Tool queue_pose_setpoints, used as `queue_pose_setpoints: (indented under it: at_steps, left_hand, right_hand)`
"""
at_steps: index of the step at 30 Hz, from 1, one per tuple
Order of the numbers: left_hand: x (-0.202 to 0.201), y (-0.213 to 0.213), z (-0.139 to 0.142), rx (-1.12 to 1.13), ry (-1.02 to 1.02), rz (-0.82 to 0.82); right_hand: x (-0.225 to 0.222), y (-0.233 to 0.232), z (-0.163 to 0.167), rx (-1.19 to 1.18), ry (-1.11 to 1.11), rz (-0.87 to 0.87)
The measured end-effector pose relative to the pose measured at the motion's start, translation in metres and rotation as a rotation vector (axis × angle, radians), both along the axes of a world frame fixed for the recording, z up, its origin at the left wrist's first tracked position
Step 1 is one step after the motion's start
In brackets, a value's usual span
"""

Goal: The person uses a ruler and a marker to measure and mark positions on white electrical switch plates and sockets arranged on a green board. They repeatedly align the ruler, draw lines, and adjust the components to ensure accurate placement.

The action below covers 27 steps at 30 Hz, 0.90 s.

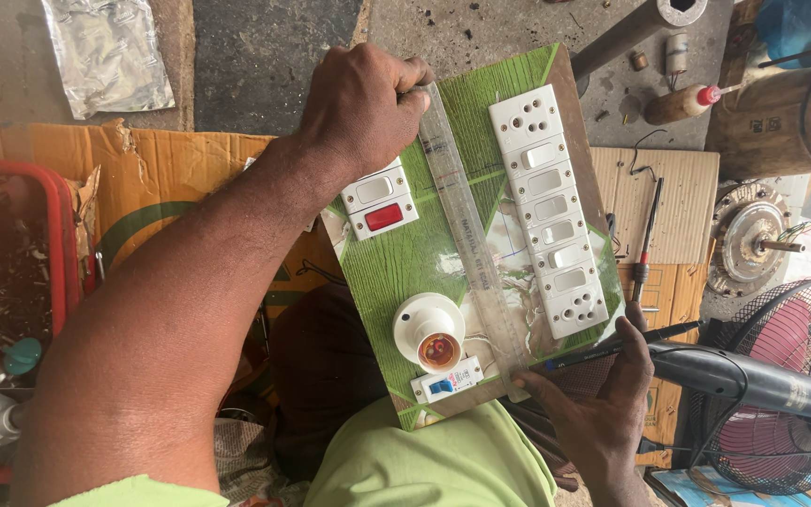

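While the green board [396, 272] rests on your lap, your left hand [363, 108] presses the clear ruler [466, 225] flat near the board's far edge so it stays put, and your right hand [593, 413] pinches a black pen [626, 345] at its near end.

Ruler [466, 225] on board [405, 263], between switch [380, 199] and socket strip [549, 207].

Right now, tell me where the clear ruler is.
In the head view, the clear ruler lies lengthwise on the green board, between the red switch and the white switch strip, pinned by both hands.
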State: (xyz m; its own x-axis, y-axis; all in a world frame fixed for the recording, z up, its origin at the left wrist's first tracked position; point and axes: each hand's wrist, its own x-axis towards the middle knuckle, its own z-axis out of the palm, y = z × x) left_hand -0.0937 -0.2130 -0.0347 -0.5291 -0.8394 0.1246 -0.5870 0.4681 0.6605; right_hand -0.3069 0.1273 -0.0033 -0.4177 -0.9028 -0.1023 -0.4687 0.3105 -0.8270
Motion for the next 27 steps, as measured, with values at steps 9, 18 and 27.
queue_pose_setpoints:
  at_steps: [9,18,27]
  left_hand:
    - [0.001,0.0,0.001,0.027,-0.008,0.001]
    - [-0.009,0.013,0.04,0.331,-0.287,0.047]
    - [-0.027,0.023,0.049,0.219,-0.386,0.086]
  right_hand:
    - [0.001,-0.003,0.003,0.002,-0.058,0.004]
    - [0.001,-0.003,0.003,0.005,-0.051,-0.005]
    - [-0.001,0.003,-0.003,-0.005,-0.01,-0.01]
